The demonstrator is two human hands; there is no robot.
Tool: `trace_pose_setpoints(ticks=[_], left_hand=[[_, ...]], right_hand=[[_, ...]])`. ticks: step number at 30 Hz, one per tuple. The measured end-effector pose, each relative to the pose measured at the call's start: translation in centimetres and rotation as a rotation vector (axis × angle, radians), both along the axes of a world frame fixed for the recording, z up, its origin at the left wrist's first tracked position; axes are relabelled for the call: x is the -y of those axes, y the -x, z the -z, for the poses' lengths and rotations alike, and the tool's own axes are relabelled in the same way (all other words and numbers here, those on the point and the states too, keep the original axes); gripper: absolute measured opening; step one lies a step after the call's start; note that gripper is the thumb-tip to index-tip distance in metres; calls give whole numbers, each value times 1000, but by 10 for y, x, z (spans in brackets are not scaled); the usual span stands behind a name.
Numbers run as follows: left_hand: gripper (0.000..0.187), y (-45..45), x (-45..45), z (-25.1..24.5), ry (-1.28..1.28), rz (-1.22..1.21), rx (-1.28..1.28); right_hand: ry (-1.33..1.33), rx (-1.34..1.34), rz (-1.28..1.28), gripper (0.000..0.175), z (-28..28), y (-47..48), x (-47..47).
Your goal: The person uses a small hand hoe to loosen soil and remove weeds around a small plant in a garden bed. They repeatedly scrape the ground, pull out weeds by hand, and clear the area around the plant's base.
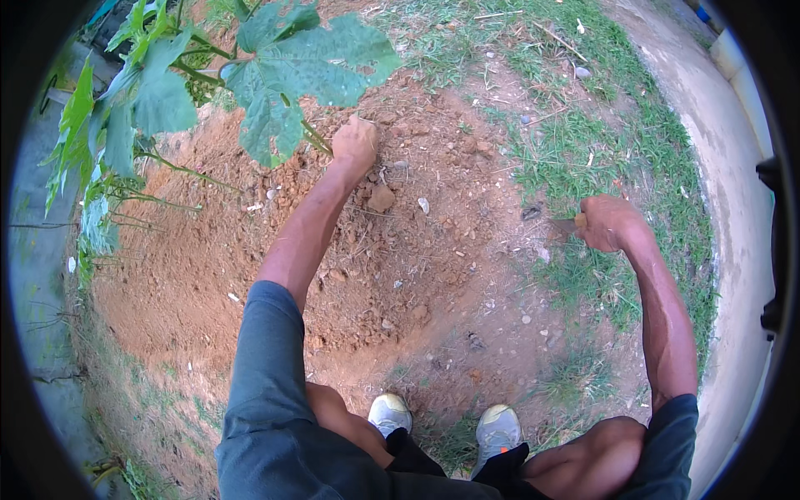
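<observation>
My left hand is reached out low over the mound of loose reddish-brown soil, its fingers curled in. It is right beside the thick green stem of a broad-leaved plant. The fingertips are turned away from view, so whether they pinch anything is hidden. Off to the right, my right hand grips a small hand tool with a light wooden handle. Its thin blade points left above the grass edge and is blurred, so its exact kind is unclear.
Several smaller plants with thin bent stems lean over the soil at left. Clods and pale stones dot the mound. Grass borders it on the right, before a concrete strip. My shoes stand at its near edge.
</observation>
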State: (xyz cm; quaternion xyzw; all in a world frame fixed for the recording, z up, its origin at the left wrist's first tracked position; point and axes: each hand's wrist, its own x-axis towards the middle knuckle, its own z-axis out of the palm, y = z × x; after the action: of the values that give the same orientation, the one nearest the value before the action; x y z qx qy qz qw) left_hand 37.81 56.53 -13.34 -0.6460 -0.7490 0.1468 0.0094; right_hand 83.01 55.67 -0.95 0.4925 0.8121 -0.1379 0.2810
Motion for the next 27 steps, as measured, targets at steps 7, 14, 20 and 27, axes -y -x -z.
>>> trace_pose_setpoints(ticks=[7, 14, 20, 27], left_hand=[[18, -59, 47, 20, -280, 471, 248], [22, -97, 124, 64, -111, 700, 510], [17, -102, 168, 70, 52, 714, 561], [20, -82, 169, 60, -52, 628, 436]], right_hand=[[-8, -7, -19, 36, 4, 0, 3], [5, 29, 18, 29, 8, 1, 2], [-31, -42, -25, 34, 10, -4, 5], [-17, 10, 19, 29, 8, 1, 7]])
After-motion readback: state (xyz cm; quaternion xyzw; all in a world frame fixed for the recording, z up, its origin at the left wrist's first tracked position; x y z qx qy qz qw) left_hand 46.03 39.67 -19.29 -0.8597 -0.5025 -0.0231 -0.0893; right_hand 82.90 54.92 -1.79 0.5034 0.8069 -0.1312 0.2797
